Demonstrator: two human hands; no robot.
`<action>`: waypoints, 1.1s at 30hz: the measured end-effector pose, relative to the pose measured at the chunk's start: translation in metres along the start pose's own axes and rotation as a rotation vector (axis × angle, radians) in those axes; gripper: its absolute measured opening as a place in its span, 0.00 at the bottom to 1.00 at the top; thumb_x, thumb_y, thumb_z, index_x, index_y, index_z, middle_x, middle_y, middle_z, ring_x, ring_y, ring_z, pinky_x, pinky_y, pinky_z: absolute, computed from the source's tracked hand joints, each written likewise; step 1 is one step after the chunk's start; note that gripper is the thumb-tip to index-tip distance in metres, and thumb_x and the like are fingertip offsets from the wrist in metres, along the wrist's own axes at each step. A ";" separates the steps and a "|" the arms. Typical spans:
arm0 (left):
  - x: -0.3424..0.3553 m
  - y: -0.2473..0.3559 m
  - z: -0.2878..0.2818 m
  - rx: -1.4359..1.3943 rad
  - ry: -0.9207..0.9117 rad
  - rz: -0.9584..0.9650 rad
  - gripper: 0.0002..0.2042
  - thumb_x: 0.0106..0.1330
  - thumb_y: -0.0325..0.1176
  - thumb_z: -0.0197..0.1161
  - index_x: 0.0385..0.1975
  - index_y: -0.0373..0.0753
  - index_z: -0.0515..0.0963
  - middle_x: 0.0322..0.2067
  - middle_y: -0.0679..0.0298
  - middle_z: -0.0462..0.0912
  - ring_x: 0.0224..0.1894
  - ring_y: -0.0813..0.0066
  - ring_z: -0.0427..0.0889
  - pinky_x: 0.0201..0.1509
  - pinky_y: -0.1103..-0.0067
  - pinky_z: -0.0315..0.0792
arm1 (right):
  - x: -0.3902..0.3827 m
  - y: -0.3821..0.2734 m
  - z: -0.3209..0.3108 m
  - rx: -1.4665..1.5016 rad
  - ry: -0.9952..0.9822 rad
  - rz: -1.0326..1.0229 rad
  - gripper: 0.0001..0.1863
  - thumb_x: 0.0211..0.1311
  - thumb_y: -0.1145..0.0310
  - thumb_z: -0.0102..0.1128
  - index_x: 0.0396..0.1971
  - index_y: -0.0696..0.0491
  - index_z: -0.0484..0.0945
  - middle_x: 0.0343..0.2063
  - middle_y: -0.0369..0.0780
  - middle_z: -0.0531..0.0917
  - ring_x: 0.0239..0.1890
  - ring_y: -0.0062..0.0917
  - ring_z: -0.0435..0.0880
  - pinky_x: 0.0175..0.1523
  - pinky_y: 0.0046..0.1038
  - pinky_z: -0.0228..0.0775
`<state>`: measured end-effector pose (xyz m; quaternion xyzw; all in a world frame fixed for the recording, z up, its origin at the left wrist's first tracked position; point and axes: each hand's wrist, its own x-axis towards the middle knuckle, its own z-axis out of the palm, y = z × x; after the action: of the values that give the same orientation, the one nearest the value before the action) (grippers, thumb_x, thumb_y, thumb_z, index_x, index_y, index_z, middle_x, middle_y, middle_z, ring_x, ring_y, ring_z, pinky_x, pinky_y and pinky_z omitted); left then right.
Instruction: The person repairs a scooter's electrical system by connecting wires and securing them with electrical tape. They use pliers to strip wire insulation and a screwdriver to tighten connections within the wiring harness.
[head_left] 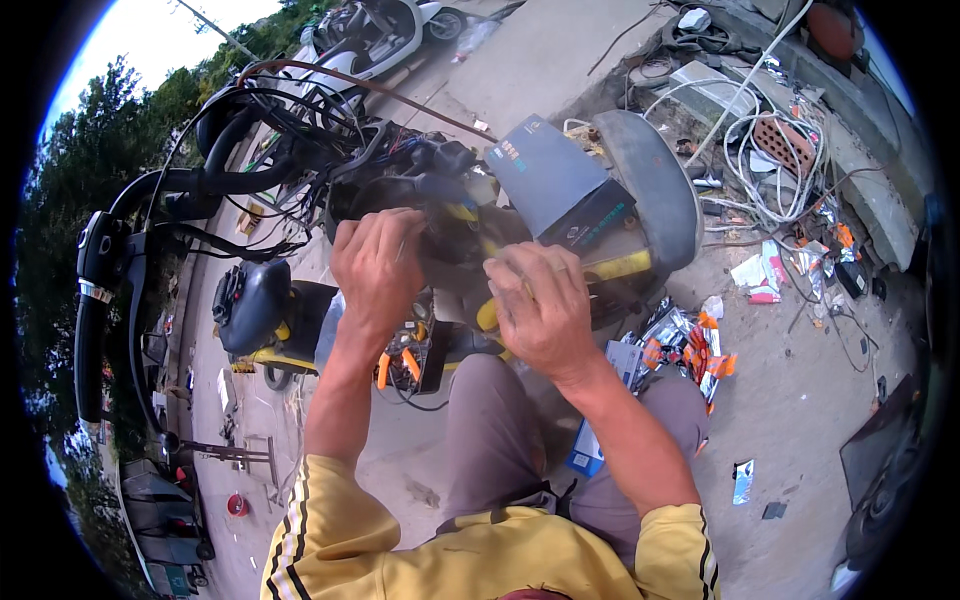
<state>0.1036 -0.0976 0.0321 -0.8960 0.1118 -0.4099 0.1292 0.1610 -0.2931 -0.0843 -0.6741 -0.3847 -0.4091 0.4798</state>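
My left hand [376, 265] is at the dark plastic housing [350, 200] of a partly dismantled scooter, fingers curled and bunched over its lower edge. My right hand [533, 300] is curled beside it, over a dark and yellow area of the body; what lies between its fingertips is hidden. A tangle of black cables [290, 120] runs from the handlebar [190, 180] at upper left. A blue-grey cardboard box [550, 170] rests on the scooter by a grey curved panel [650, 190]. Below my left hand, orange-handled pliers [398, 368] sit in a black tray.
A white scooter [390, 45] stands behind. Coiled white cable [780, 200], a perforated brick [785, 140] and scraps lie by a concrete ledge [850, 180] at right. Foil wrappers [700, 350] lie near my right knee, and a small red bucket [238, 505] is at lower left.
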 end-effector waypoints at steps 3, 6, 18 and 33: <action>-0.005 0.001 -0.002 -0.028 -0.021 -0.046 0.06 0.69 0.22 0.72 0.40 0.41 0.84 0.36 0.66 0.90 0.38 0.64 0.88 0.45 0.71 0.72 | 0.001 -0.008 0.007 -0.024 -0.020 -0.045 0.12 0.64 0.74 0.71 0.48 0.51 0.86 0.47 0.40 0.86 0.53 0.37 0.87 0.60 0.45 0.76; -0.004 0.002 -0.005 -0.078 -0.038 -0.055 0.05 0.69 0.22 0.71 0.39 0.40 0.84 0.36 0.66 0.91 0.38 0.64 0.88 0.47 0.70 0.72 | 0.005 -0.014 0.004 -0.125 0.007 -0.067 0.11 0.63 0.73 0.68 0.46 0.52 0.86 0.45 0.38 0.87 0.51 0.34 0.88 0.60 0.46 0.76; -0.052 0.051 -0.002 -0.037 -0.019 -0.004 0.14 0.66 0.23 0.75 0.50 0.42 0.86 0.47 0.67 0.94 0.50 0.69 0.93 0.76 0.58 0.65 | -0.017 -0.032 0.026 0.509 -0.110 0.438 0.12 0.68 0.82 0.67 0.50 0.58 0.84 0.43 0.47 0.90 0.44 0.48 0.91 0.48 0.42 0.84; -0.293 0.016 -0.022 -0.257 -0.242 -0.801 0.13 0.71 0.26 0.72 0.53 0.36 0.83 0.47 0.53 0.85 0.49 0.48 0.87 0.53 0.62 0.81 | -0.027 -0.017 0.017 0.495 -0.207 0.499 0.10 0.75 0.71 0.74 0.47 0.61 0.87 0.35 0.43 0.92 0.33 0.25 0.93 0.40 0.28 0.83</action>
<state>-0.1023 -0.0262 -0.1658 -0.9190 -0.2105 -0.3025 -0.1402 0.1381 -0.2761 -0.1071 -0.6486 -0.3423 -0.1036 0.6718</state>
